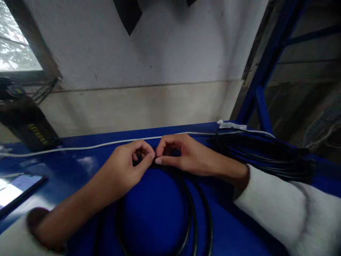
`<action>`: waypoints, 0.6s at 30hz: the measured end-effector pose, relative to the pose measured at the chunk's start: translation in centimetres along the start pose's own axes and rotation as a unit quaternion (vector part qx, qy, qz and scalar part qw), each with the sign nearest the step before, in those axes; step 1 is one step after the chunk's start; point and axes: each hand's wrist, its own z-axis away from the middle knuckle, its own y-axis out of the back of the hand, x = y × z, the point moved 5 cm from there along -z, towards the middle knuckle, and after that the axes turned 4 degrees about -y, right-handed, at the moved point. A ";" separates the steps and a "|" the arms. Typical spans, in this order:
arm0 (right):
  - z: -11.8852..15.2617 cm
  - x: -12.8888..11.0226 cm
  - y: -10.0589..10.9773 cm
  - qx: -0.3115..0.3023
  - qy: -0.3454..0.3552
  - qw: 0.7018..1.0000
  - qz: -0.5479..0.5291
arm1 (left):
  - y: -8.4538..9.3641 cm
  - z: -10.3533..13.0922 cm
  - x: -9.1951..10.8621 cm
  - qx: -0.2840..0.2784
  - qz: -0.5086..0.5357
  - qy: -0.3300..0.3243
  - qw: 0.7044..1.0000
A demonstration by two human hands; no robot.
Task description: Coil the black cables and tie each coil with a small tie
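A loose coil of black cable (193, 209) lies on the blue tabletop in front of me, several loops running toward the lower edge of the view. At its far end my left hand (130, 163) is closed in a pinch, thumb against forefinger. My right hand (179, 154) pinches from the other side, and the fingertips of both hands almost meet right over the cable. Whatever sits between the fingertips is too small and too hidden to make out. Part of the coil passes beneath both hands.
A second coil of black cable (263, 154) lies at the back right, near a crumpled white strip (231, 125). A white cord (90, 147) runs along the table's back. At left are a phone (25, 188) and a dark box (32, 126). A blue metal frame (262, 81) rises at right.
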 end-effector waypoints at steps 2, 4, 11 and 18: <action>0.0 0.2 0.1 -0.002 -0.011 1.000 -0.006 | -0.1 -0.1 0.1 0.003 0.007 0.003 1.000; 0.0 0.3 0.2 -0.003 -0.018 1.000 -0.011 | -0.1 -0.2 0.2 0.006 0.011 0.006 1.000; 0.0 0.4 0.3 0.006 -0.019 1.000 -0.009 | -0.1 -0.3 0.2 0.010 0.017 0.010 1.000; -0.1 0.7 0.2 0.045 -0.040 0.998 -0.019 | -0.2 -0.2 0.5 -0.003 0.038 0.006 0.999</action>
